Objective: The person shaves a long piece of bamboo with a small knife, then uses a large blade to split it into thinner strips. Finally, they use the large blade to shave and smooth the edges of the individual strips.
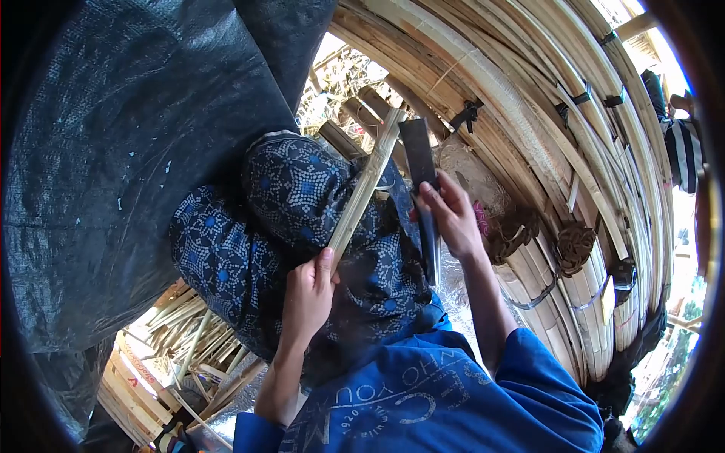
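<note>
My left hand is closed round the lower end of a long flat bamboo strip, which slants up and to the right over my lap. My right hand grips a dark, broad-bladed knife; its blade points up, beside the strip's upper part. Patterned dark blue cloth covers my legs beneath both hands. Whether the blade touches the strip is hard to tell.
Bundles of long bamboo strips, tied with dark bands, curve along the right. A dark tarp hangs at the left. Split pieces lie at the lower left. Part of another person in striped clothing shows at the far right.
</note>
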### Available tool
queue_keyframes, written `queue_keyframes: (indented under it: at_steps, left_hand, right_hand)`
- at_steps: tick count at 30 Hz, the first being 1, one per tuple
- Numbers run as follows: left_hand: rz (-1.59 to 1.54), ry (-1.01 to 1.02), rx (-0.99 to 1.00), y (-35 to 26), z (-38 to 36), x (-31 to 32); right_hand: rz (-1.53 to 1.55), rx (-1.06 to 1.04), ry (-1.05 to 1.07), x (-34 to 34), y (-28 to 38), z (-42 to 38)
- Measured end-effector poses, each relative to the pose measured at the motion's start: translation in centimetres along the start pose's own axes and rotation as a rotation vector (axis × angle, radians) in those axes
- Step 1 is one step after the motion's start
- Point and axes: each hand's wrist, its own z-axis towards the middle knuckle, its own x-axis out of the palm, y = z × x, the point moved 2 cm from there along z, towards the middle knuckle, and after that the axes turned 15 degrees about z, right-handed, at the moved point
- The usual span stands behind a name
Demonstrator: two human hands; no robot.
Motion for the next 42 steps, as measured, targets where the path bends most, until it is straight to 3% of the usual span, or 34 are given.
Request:
queue_keyframes:
  at_steps: [4, 6, 8, 10, 12, 13, 16, 18, 20, 24, 27, 42]
  left_hand:
    - [0.014, -0.048, 0.059, 0.6, 0.5, 0.5]
    - [0.043, -0.108, 0.077, 0.1, 0.5, 0.6]
    - [0.021, -0.101, 0.081, 0.5, 0.6, 0.6]
    - [0.000, -0.092, 0.086, 0.5, 0.7, 0.6]
    - [0.027, -0.109, 0.087, 0.3, 0.5, 0.5]
    - [0.027, -0.108, 0.086, 0.4, 0.6, 0.7]
    - [0.171, -0.276, 0.160, 0.2, 0.2, 1.4]
    - [0.336, -0.370, 0.173, -0.1, -0.4, 1.4]
    - [0.335, -0.366, 0.189, -0.2, -0.7, 1.3]
    - [0.363, -0.333, 0.182, 0.2, -1.1, 1.0]
    - [0.326, -0.317, 0.165, 0.2, -1.6, 0.6]
    - [0.210, -0.338, -0.003, 2.3, -6.7, 1.8]
  right_hand:
    - [-0.209, -0.140, -0.039, 0.9, 0.7, 0.2]
    - [-0.628, -0.541, 0.124, 1.7, -0.5, 0.3]
    - [-0.827, -0.593, 0.208, 3.2, -1.3, -0.3]
    - [-0.821, -0.569, 0.217, 3.7, -3.3, -0.4]
    - [-0.408, -0.493, 0.137, 3.2, -5.7, -0.3]
    - [-0.455, -0.338, 0.099, 3.5, -4.7, -0.4]
    - [-0.584, -0.169, 0.116, 3.3, -4.1, 0.2]
    - [-0.623, -0.176, 0.120, 3.1, -3.3, 0.4]
    - [-0.825, -0.333, 0.216, 3.0, -3.0, 0.5]
    - [-0.815, -0.315, 0.285, 3.3, -2.6, 2.2]
    - [-0.979, -0.302, 0.282, 4.6, -3.1, 3.2]
    - [-0.984, -0.349, 0.404, 6.7, -3.2, 2.8]
